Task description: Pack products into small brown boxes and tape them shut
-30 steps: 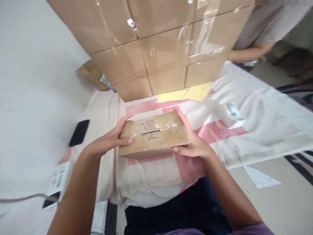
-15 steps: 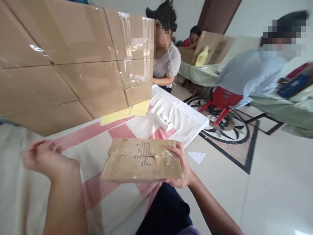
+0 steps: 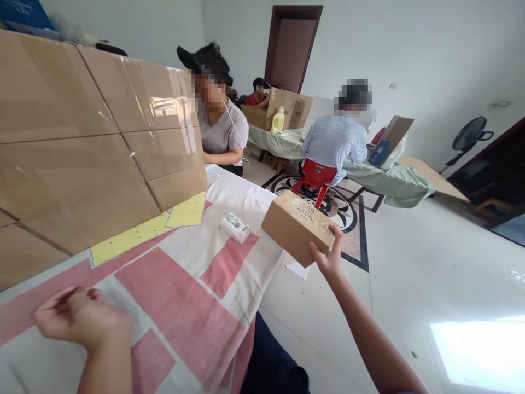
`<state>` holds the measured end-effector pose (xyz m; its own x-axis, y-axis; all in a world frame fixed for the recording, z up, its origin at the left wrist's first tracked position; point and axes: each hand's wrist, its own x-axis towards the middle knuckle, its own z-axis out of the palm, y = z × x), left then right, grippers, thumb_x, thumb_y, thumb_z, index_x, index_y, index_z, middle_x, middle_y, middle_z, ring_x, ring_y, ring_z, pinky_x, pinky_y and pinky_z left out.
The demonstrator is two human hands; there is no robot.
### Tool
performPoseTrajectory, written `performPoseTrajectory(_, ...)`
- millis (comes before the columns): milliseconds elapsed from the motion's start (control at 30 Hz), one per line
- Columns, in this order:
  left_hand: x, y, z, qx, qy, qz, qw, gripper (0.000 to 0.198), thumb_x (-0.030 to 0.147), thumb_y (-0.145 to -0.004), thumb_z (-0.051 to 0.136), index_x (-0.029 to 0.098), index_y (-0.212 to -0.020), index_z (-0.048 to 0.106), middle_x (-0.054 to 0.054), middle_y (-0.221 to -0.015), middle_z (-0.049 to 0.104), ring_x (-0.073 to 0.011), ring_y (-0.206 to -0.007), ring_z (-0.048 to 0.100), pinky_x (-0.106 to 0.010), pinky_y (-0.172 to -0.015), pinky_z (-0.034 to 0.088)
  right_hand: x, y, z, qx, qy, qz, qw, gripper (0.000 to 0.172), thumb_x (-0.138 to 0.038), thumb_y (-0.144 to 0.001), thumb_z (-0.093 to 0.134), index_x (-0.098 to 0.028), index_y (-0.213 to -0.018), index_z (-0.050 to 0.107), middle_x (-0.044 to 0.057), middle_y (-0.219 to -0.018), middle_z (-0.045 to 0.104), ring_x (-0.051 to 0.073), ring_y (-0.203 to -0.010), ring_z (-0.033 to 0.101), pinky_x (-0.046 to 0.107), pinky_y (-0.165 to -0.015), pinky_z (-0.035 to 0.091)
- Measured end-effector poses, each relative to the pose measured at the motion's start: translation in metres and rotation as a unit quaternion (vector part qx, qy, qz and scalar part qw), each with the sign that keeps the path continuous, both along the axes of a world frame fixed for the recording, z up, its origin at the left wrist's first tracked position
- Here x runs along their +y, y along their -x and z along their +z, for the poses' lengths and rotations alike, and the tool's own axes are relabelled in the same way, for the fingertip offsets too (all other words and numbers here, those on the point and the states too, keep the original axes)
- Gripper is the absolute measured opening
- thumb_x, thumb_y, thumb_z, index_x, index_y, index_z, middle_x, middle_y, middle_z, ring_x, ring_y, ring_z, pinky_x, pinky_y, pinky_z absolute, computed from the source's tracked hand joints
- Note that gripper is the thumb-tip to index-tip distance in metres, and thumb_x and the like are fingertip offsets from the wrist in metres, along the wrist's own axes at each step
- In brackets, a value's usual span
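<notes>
My right hand grips the near end of a small cardboard box, thumb on its side and fingers over the end. Clear tape and dark printing show on the box's top. It is held off to the right, beyond the table's edge and above the floor. My left hand hovers above the cloth-covered table at the lower left. Its fingers are curled in, and whether anything is inside them is hidden. A small white box with a picture on top lies on the cloth between the hands.
Large taped cartons are stacked along the table's left side, with yellow sheets at their foot. One person sits behind them. Another sits on a red stool at a green-covered table. A fan stands far right.
My right hand has carried the cardboard box away from me to the right, past the table edge, and turned it. The view has swung right. My left hand remains curled at the left.
</notes>
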<state>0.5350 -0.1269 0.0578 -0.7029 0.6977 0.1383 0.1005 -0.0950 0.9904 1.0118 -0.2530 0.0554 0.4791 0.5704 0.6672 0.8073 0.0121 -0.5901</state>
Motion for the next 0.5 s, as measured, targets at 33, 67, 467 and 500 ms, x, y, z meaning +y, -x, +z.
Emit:
performPoseTrajectory(33,0.001,0.002,-0.004,-0.024,-0.017,0.036,0.999,0.035,0.036,-0.054,0.046,0.025,-0.080,0.027,0.002,-0.080,0.036,-0.0151,-0.069,0.040,-0.027,-0.062,0.032,0.019,0.002,0.000,-0.010,0.003,-0.008,1.000,0.076,-0.053,-0.077,0.069,-0.021,-0.138,0.037,0.015,-0.131,0.040,0.036,-0.130,0.043,0.060,-0.112,0.037)
performPoseTrajectory(67,0.001,0.004,-0.008,-0.047,-0.032,0.063,0.996,0.033,0.033,-0.051,0.048,0.024,-0.079,0.034,0.002,-0.079,0.042,-0.0158,-0.070,0.044,-0.028,-0.063,0.036,0.039,0.005,0.001,-0.018,0.009,-0.017,1.000,0.078,-0.054,-0.077,0.069,-0.020,-0.139,0.036,0.016,-0.132,0.038,0.037,-0.131,0.041,0.060,-0.113,0.036)
performPoseTrajectory(467,0.012,0.009,-0.031,-0.076,-0.038,0.080,0.993,0.026,0.033,-0.060,0.063,0.024,-0.083,0.054,0.003,-0.076,0.054,-0.0179,-0.070,0.053,-0.033,-0.065,0.043,0.268,0.066,0.028,-0.051,0.167,0.004,0.985,0.086,-0.053,-0.088,0.061,-0.004,-0.149,0.024,0.029,-0.144,0.029,0.042,-0.138,0.030,0.056,-0.117,0.026)
performPoseTrajectory(500,0.014,0.009,-0.033,-0.073,-0.034,0.081,0.993,0.026,0.034,-0.062,0.064,0.023,-0.084,0.055,0.003,-0.075,0.055,-0.0180,-0.070,0.054,-0.033,-0.064,0.043,0.284,0.073,0.029,-0.050,0.175,0.010,0.983,0.087,-0.053,-0.088,0.060,-0.003,-0.150,0.023,0.030,-0.145,0.028,0.043,-0.138,0.031,0.055,-0.117,0.027)
